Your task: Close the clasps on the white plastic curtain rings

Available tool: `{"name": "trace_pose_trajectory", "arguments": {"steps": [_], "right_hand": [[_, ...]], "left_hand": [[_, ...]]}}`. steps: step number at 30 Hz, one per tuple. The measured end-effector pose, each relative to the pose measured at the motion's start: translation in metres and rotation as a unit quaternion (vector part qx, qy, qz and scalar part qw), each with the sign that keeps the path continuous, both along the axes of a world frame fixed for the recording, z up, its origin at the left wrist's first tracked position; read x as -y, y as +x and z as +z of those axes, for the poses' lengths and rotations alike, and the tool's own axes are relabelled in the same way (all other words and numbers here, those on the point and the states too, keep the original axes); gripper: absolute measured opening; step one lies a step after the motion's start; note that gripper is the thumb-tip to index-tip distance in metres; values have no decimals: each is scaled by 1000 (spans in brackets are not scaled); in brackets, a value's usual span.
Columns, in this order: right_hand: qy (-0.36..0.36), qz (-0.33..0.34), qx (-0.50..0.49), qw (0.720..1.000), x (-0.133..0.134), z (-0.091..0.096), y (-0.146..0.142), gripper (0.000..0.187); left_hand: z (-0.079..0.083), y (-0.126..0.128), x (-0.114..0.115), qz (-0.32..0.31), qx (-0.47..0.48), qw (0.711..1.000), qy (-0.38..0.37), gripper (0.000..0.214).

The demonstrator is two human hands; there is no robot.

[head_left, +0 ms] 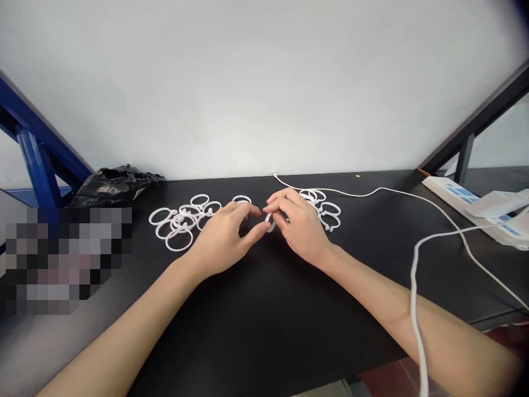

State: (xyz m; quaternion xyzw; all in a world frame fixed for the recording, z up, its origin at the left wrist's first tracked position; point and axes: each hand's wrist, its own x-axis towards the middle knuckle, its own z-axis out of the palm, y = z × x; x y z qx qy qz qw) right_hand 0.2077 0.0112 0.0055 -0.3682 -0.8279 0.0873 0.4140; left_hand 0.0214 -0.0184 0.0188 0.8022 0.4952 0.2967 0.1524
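Note:
A small white plastic ring [270, 226] is in the fingers of my right hand [301, 226], mostly hidden behind them. My left hand [225, 237] is just left of it, thumb and forefinger apart, the thumb tip at the ring's edge; whether it presses on the ring is hard to see. Beyond my left hand, several loose white rings [179, 240] with small ball-like ends lie in an overlapping group. Another group of white rings [330, 208] rests beside my right hand, partly covered by it.
A white cable [380, 189] crosses the black table [248, 331], and another stretch of cable [414, 275] hangs over my right forearm. A white-and-blue box [467, 201] lies at the right. On the left are a black plastic bag [118, 184] and a blurred-out patch. Behind stands a pale wall.

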Motion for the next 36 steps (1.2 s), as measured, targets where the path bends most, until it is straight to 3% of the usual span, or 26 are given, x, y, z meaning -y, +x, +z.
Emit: {"name": "trace_pose_trajectory", "arguments": {"steps": [6,14,17,20,23,28,36], "right_hand": [[45,35,-16,998,3,3,1,23],[53,46,-45,997,6,7,-2,22],[32,52,-38,997,7,8,-2,24],[-16,58,-27,998,8,7,-2,39],[-67,65,-14,996,7,5,-3,40],[-111,49,-17,992,4,2,-3,27],[-107,43,-36,993,5,5,-1,20]], "left_hand": [[3,0,2,-59,51,993,-87,35],[8,1,5,-70,96,982,-147,37],[5,0,2,-55,95,987,-117,35],[0,-3,-2,-3,63,997,-37,34],[-5,-5,-5,27,16,999,20,30],[-10,-5,-5,16,-23,998,47,32],[-11,-6,-5,3,-30,997,65,32]]}}
